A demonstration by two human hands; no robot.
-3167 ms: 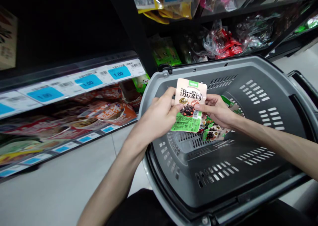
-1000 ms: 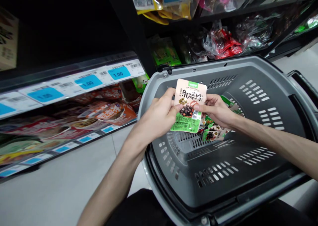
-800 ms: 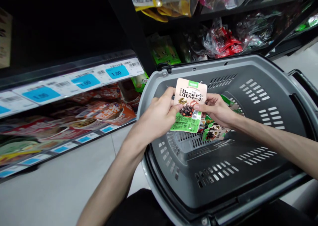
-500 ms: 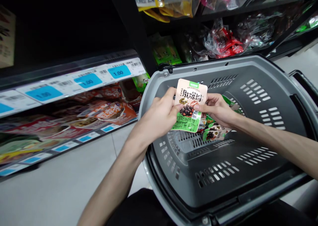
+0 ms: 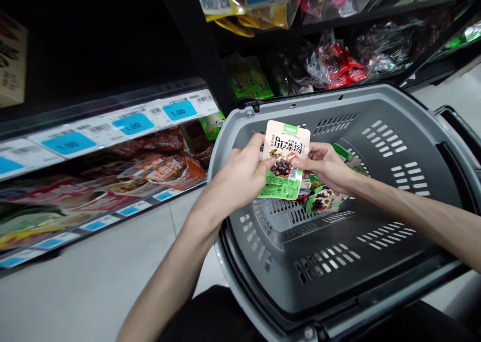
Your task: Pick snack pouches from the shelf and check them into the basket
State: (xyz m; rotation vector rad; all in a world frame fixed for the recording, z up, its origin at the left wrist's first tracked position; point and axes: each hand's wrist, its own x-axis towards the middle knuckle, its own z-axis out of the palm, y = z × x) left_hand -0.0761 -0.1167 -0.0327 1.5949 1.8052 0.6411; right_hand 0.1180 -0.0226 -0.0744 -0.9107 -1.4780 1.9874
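Observation:
A small snack packet (image 5: 284, 154), pink at the top and green at the bottom, is held upright over a grey shopping basket (image 5: 376, 101). My left hand (image 5: 240, 177) pinches its left edge with thumb and fingers closed. My right hand (image 5: 328, 166) grips its right edge. Several similar packets (image 5: 325, 199) lie in the basket below my right hand, partly hidden by it.
A shelf with blue price tags (image 5: 180, 109) and orange and red packets (image 5: 165, 169) runs along the left. Darker shelves with green packets (image 5: 248, 79) and red wrapped goods (image 5: 338, 64) stand behind the basket. Pale floor (image 5: 93, 282) lies below left.
The packet has tilted and shifted very slightly left in my hands. Both hands keep their hold over the basket.

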